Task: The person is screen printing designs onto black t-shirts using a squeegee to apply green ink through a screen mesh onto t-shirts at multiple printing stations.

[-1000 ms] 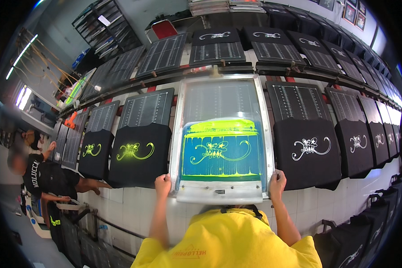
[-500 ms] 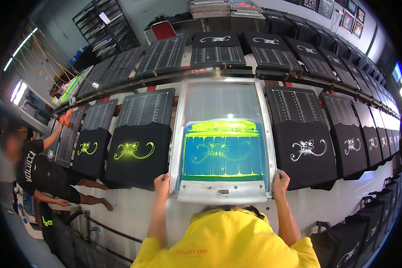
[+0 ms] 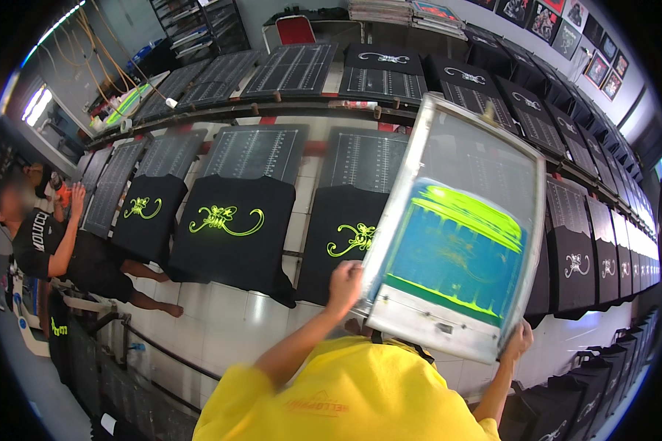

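Note:
Both my hands grip a screen printing frame (image 3: 460, 264), raised and tilted, its lower end nearest me. My left hand (image 3: 346, 287) is closed round the left rail near the lower corner. Closed at the right lower corner is my right hand (image 3: 518, 339). Neon yellow ink (image 3: 478, 219) lies in a thick band across the mesh, with streaks running down the blue area. Left of the frame and partly covered by it is a black T-shirt (image 3: 331, 275) on a ruled board, bearing a neon yellow scroll design. Another black shirt (image 3: 228, 257) with the same yellow design lies farther left.
Black shirts with white designs (image 3: 575, 272) continue to the right. Behind, a rail (image 3: 272, 109) runs before a second row of boards (image 3: 290, 70). A person in black (image 3: 48, 246) stands at the left holding an orange tool (image 3: 64, 194). Hanging shirts (image 3: 588, 397) fill the lower right.
The frame has lifted off its board, moved right and tilted, with both hands still on it. The shirt it covered now shows a yellow print. The person at left has raised the tool hand.

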Available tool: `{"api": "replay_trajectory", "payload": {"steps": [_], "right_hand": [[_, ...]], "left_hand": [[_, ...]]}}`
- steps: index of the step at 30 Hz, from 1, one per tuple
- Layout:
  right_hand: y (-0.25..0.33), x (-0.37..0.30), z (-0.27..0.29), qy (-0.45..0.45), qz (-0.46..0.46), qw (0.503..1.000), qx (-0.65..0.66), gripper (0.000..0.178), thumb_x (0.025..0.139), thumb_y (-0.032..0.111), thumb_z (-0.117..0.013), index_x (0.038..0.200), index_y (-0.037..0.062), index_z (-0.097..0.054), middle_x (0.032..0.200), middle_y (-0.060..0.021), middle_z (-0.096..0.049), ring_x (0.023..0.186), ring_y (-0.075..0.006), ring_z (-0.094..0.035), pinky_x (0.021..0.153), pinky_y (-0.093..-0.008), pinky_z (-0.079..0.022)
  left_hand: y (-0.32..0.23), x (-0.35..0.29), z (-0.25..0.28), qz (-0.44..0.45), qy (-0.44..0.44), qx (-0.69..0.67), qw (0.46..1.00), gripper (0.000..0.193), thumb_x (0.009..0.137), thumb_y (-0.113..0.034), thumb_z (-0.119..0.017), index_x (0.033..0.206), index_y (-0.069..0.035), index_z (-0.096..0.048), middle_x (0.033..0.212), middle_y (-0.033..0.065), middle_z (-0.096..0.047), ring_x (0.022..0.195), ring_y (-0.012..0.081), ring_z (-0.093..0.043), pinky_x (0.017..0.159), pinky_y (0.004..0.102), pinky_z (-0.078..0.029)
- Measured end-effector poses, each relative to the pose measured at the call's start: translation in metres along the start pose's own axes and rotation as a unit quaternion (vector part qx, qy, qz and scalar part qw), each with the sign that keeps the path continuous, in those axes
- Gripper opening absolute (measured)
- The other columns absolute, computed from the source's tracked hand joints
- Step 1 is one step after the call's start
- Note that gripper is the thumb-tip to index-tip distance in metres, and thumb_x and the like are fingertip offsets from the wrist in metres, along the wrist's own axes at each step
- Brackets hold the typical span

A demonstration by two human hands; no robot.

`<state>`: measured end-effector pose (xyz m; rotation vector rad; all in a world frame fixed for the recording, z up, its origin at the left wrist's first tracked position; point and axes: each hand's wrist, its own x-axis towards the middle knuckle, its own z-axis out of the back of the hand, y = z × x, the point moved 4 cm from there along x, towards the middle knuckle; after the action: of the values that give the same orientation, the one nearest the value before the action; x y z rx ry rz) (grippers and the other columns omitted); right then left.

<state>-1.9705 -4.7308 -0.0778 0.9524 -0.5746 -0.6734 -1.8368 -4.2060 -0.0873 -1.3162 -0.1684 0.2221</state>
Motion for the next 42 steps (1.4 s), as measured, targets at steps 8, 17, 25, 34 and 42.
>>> {"api": "replay_trajectory", "payload": {"steps": [8, 17, 25, 34, 42], "right_hand": [[-0.069, -0.067, 0.162, -0.111, -0.071, 0.991, -0.033, 0.025, 0.093, 0.010, -0.054, 0.106, -0.0081, -0.066, 0.094, -0.0087, -0.068, 0.082, -0.0155, -0.061, 0.076, -0.0282, -0.048], [-0.080, -0.137, 0.201, -0.183, -0.153, 0.971, -0.026, 0.029, 0.096, 0.011, -0.051, 0.113, -0.0083, -0.064, 0.103, -0.0125, -0.068, 0.090, -0.0203, -0.063, 0.084, -0.0311, -0.049], [-0.098, -0.075, 0.196, -0.154, -0.144, 0.977, -0.019, 0.029, 0.095, 0.012, -0.053, 0.112, -0.0084, -0.064, 0.102, -0.0119, -0.068, 0.091, -0.0203, -0.062, 0.085, -0.0316, -0.049], [-0.128, 0.089, 0.180, -0.059, -0.053, 0.997, 0.015, 0.024, 0.090, 0.010, -0.058, 0.104, -0.0075, -0.068, 0.084, -0.0056, -0.065, 0.074, -0.0138, -0.055, 0.068, -0.0290, -0.045], [-0.131, 0.193, 0.158, 0.037, -0.015, 0.999, 0.010, 0.025, 0.082, 0.003, -0.053, 0.097, -0.0070, -0.070, 0.082, -0.0060, -0.067, 0.074, -0.0123, -0.059, 0.070, -0.0264, -0.047]], "left_hand": [[-0.024, -0.037, -0.101, -0.005, 0.182, -0.058, 0.982, 0.024, 0.091, -0.019, -0.054, 0.096, 0.002, -0.065, 0.092, 0.0154, -0.062, 0.087, 0.0331, -0.061, 0.078, 0.0384, -0.047], [-0.042, -0.047, -0.152, -0.057, 0.245, -0.035, 0.967, 0.023, 0.091, -0.019, -0.054, 0.094, -0.001, -0.066, 0.092, 0.0143, -0.061, 0.089, 0.0322, -0.061, 0.079, 0.0390, -0.048], [-0.055, -0.050, -0.171, -0.053, 0.193, -0.028, 0.979, 0.021, 0.089, -0.017, -0.056, 0.095, 0.001, -0.066, 0.088, 0.0148, -0.059, 0.085, 0.0331, -0.060, 0.076, 0.0395, -0.047], [-0.057, -0.082, -0.219, -0.062, 0.078, 0.022, 0.995, 0.023, 0.089, -0.018, -0.059, 0.095, 0.003, -0.066, 0.080, 0.0153, -0.057, 0.071, 0.0295, -0.058, 0.063, 0.0382, -0.045], [-0.049, -0.132, -0.247, -0.021, -0.032, 0.055, 0.998, 0.020, 0.088, -0.014, -0.059, 0.092, 0.004, -0.067, 0.075, 0.0107, -0.056, 0.064, 0.0195, -0.053, 0.060, 0.0324, -0.042]]}}
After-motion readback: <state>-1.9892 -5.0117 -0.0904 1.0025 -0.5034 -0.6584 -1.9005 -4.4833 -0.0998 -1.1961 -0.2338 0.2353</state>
